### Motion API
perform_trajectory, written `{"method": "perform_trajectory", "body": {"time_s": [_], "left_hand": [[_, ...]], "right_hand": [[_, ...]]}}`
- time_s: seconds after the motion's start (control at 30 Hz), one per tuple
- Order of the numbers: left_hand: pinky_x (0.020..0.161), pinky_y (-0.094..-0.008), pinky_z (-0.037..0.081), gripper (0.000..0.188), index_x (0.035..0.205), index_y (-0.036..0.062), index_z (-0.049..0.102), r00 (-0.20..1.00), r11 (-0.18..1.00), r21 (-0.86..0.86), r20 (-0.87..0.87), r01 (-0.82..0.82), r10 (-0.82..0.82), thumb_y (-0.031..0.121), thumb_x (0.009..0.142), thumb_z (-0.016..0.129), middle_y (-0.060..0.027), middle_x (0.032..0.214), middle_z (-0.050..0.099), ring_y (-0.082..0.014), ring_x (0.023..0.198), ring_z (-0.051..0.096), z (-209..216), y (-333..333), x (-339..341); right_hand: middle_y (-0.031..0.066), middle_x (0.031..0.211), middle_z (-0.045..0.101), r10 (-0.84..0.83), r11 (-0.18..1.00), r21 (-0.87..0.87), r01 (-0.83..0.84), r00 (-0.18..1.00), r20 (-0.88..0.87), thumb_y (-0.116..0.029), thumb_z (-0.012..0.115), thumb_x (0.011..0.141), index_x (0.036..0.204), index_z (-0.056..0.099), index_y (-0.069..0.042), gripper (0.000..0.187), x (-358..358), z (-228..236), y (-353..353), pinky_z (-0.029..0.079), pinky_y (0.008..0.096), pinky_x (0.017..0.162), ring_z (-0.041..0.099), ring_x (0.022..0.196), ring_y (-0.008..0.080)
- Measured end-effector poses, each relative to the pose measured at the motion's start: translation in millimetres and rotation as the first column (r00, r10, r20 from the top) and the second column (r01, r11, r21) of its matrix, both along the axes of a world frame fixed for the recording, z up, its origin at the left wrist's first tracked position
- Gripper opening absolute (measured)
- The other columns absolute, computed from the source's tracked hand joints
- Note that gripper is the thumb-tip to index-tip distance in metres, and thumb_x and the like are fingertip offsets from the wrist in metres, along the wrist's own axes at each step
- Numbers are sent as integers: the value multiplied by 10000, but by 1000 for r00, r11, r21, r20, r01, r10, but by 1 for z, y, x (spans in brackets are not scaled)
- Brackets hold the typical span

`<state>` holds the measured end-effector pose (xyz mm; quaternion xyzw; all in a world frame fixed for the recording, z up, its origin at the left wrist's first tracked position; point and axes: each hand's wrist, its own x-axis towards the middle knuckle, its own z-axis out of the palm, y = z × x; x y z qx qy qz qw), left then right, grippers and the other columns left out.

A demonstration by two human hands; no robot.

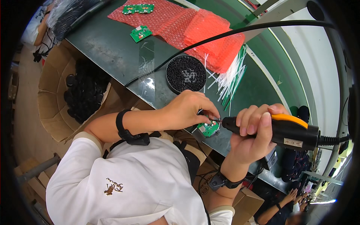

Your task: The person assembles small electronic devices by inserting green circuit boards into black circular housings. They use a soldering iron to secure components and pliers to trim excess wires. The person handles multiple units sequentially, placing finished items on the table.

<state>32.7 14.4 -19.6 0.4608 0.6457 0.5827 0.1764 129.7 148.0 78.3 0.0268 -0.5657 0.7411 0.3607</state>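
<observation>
A black electric screwdriver (296, 131) with an orange lever lies across my right hand (255, 129), whose fingers wrap round its body. Its narrow bit points left, at a small green circuit board (208, 129) near the bench's front edge. My left hand (195, 108) is closed in a pinch over that board, close to the bit's tip. Whatever the pinched fingertips hold is hidden, though something dark shows between them. Just beyond my left hand stands a round black tub (186, 73) full of small black pieces, with a few silvery ones in the middle.
Red bubble wrap (168, 18) covers the bench's far side, near a loose green board (141, 33). White and green strips (232, 80) lie right of the tub. A black cable (225, 34) arches overhead. A cardboard box (50, 97) of black parts stands left. Other people work at the edges.
</observation>
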Motion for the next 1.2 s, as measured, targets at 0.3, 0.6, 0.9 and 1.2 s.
{"method": "perform_trajectory", "body": {"time_s": [0.3, 0.6, 0.9, 1.2], "left_hand": [[890, -402, 541, 443, 1160, 72, 758, 997, 1000, -30, -72, -3, 0, 0, 737, 865, -64, 1009, 751, -277, 997, 664, -7, 7, 4], [864, -400, 546, 452, 1170, 71, 757, 998, 996, -88, -65, 3, -9, 13, 737, 872, -66, 1005, 753, -274, 983, 663, -7, 7, 3], [879, -416, 539, 441, 1169, 78, 752, 996, 996, -93, -84, 5, -12, 30, 746, 865, -65, 1012, 750, -287, 998, 662, -10, 7, 2], [914, -437, 519, 457, 1176, 64, 721, 995, 996, -84, -96, 6, -15, 26, 742, 858, -92, 1043, 733, -326, 1016, 648, -11, 7, 2]], "right_hand": [[62, 688, 540, -132, 991, 30, 130, 990, 47, 30, 658, 978, 1197, 522, 1, 260, -10, -13, 2, 411, 286, 487, 488, 506, 123], [63, 680, 563, -127, 991, 51, 125, 991, 43, 24, 679, 975, 1185, 533, 15, 256, -12, -23, 3, 426, 264, 476, 514, 499, 125], [28, 647, 476, -223, 967, 159, 200, 965, 138, -59, 655, 995, 1198, 535, -5, 241, -12, -23, -4, 392, 293, 504, 465, 502, 120], [74, 799, 548, -115, 992, 61, 109, 989, 94, 71, 686, 955, 1106, 506, -14, 250, -12, -31, 3, 429, 270, 458, 520, 490, 119]]}}
